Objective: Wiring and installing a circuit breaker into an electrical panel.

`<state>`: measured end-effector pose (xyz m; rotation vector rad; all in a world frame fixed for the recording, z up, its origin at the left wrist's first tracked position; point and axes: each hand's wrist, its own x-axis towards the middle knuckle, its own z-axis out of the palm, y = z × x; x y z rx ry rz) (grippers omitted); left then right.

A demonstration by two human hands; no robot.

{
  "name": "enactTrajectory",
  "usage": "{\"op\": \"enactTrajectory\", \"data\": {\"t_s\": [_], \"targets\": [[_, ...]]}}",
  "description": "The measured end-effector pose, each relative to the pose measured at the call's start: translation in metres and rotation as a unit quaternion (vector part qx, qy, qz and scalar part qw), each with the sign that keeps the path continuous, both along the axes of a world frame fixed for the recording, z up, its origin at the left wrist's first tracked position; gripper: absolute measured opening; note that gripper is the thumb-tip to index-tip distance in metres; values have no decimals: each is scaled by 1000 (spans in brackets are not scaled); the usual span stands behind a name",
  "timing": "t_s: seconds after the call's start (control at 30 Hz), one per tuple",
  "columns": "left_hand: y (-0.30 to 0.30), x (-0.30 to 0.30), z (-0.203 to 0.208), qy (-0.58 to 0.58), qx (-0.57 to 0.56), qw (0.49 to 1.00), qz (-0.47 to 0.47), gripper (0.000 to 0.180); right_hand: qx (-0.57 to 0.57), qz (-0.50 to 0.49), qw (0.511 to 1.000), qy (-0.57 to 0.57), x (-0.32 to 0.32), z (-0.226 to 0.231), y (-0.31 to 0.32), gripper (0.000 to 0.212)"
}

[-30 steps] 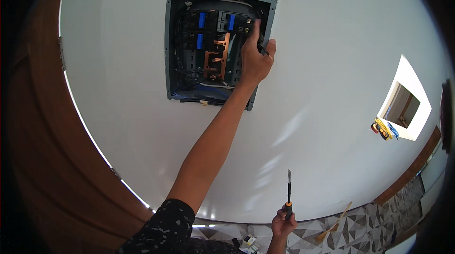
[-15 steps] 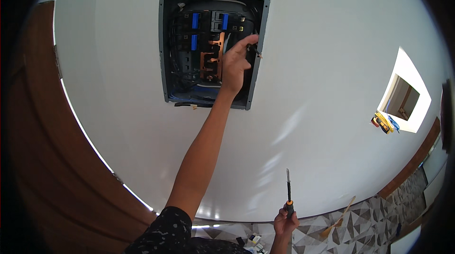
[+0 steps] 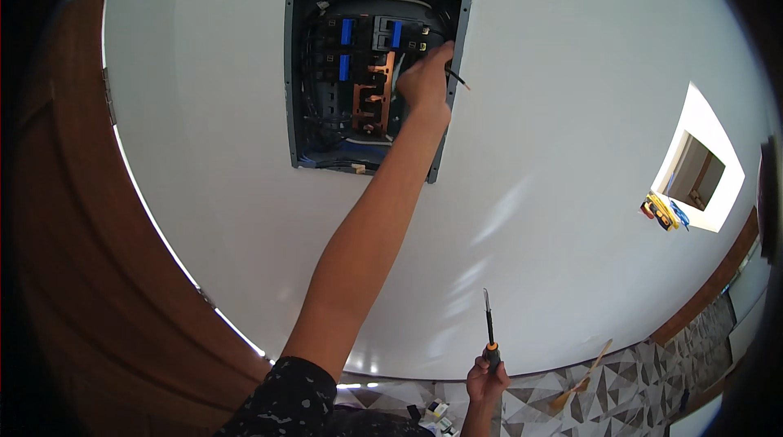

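Screwdriver (image 3: 491, 347) pointing up, clamped in right grip (image 3: 487, 385), wire (image 3: 459, 79) slanting downward, left grip (image 3: 426, 83) unclear

A short black sleeve (image 3: 281, 396), scattered with irregular pale grey flecks and blotches, covers the left upper arm and ends in an even hem above the elbow. The left forearm (image 3: 359, 249), slimming toward the wrist, and the left grip (image 3: 426, 85) are bare, like the right forearm (image 3: 477, 419) and right grip (image 3: 487, 386). More dark cloth (image 3: 367, 424) shows along the lower edge.

Left fingers (image 3: 443, 54) hide part of the black wire (image 3: 458, 78); right forearm (image 3: 478, 421) (below) cropped.
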<state>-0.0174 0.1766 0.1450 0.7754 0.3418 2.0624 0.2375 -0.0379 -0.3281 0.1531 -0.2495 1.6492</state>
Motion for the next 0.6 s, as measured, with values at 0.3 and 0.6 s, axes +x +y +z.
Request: {"op": "enactTrajectory", "data": {"t_s": [0.3, 0.6], "targets": [[29, -16, 15, -2, -76, 991, -112, 28, -9, 14, 1000, 5, -8, 1, -6, 31], [41, -4, 20, -76, -111, 989, -55, 40, -17, 13, 1000, -4, -12, -6, -10, 31]]}}
